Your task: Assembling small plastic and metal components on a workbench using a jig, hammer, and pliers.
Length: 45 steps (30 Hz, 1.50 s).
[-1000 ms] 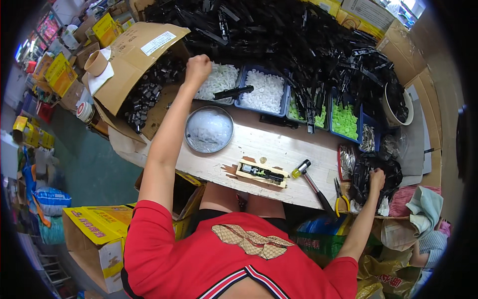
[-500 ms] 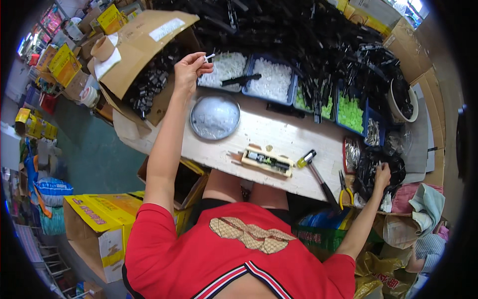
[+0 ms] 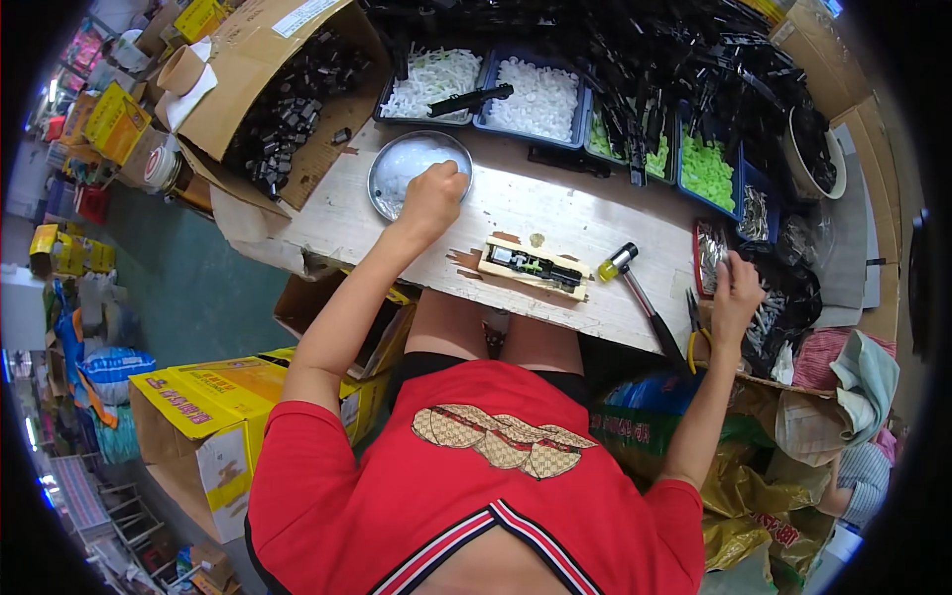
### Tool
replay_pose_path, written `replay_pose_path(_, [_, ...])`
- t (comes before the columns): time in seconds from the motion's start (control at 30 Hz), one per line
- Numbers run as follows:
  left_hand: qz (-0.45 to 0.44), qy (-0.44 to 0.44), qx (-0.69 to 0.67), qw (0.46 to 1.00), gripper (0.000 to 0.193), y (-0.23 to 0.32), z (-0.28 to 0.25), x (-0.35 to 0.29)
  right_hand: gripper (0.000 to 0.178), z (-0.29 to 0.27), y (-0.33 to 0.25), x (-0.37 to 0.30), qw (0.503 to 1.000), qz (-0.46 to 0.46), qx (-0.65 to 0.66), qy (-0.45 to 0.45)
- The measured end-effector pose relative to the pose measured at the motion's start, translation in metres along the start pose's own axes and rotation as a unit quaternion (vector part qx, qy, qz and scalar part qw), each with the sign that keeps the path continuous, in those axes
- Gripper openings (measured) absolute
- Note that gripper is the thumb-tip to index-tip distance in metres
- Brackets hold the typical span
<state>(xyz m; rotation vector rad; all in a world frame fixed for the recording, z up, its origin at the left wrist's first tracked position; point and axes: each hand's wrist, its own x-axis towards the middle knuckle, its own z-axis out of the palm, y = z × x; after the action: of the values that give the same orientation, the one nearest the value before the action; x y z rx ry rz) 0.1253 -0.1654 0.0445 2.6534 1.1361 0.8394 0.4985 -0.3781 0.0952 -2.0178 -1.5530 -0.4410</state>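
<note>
My left hand (image 3: 433, 203) is over the right side of a round metal dish (image 3: 373, 188) with a whitish, glossy filling. Its fingers are closed together and hide what they hold. My right hand (image 3: 736, 297) is closed in a pinch beside a red tray (image 3: 701, 260) of small metal parts; whatever is at its fingertips is too small to name. Just beyond that hand lies an open black bag (image 3: 793, 307) with slim grey metal pieces. Between the hands, a cream block-shaped holder (image 3: 535, 286) lies on the table (image 3: 397, 283), with a black, green and silver assembly set in it.
A hammer (image 3: 640, 297) with a yellow face and yellow-handled pliers (image 3: 697, 332) lie right of the holder. Blue bins hold white parts (image 3: 535, 97) and green parts (image 3: 706, 171). Black parts (image 3: 654, 40) heap behind; a cardboard box (image 3: 233, 89) of black pieces stands left.
My left hand has come down and toward me, from above the white-part bin to the dish; the small white part it held is now hidden. My right hand has lifted out of the black bag, leftward.
</note>
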Motion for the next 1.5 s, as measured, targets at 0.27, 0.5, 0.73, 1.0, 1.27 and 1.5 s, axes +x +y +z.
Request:
replay_pose_path(0.27, [-0.16,0.074,-0.286,0.942,0.011,0.021,-0.043,-0.002,0.017,0.01,-0.075,0.002,0.98,-0.01,0.187,-0.073])
replay_pose_path(0.5, [-0.304,-0.012,-0.619,0.724,0.011,0.055,-0.048,-0.01,0.014,0.045,-0.169,0.02,0.944,-0.194,0.256,-0.077])
replay_pose_path(0.73, [-0.327,-0.012,-0.642,0.693,0.01,0.069,-0.041,-0.009,0.014,0.051,-0.18,0.021,0.943,-0.215,0.241,-0.075])
replay_pose_path(1.0, [-0.339,-0.018,-0.664,0.666,0.007,0.076,-0.041,-0.009,0.013,0.048,-0.167,0.016,0.819,0.116,0.53,-0.185])
replay_pose_path(1.27, [-0.352,-0.035,-0.684,0.638,0.008,0.081,-0.039,-0.007,0.016,0.057,-0.166,0.004,0.889,-0.037,0.435,-0.135])
replay_pose_path(1.5, [-0.368,-0.043,-0.689,0.623,0.009,0.084,-0.037,-0.006,0.015,0.056,-0.166,0.006,0.883,-0.088,0.446,-0.112])
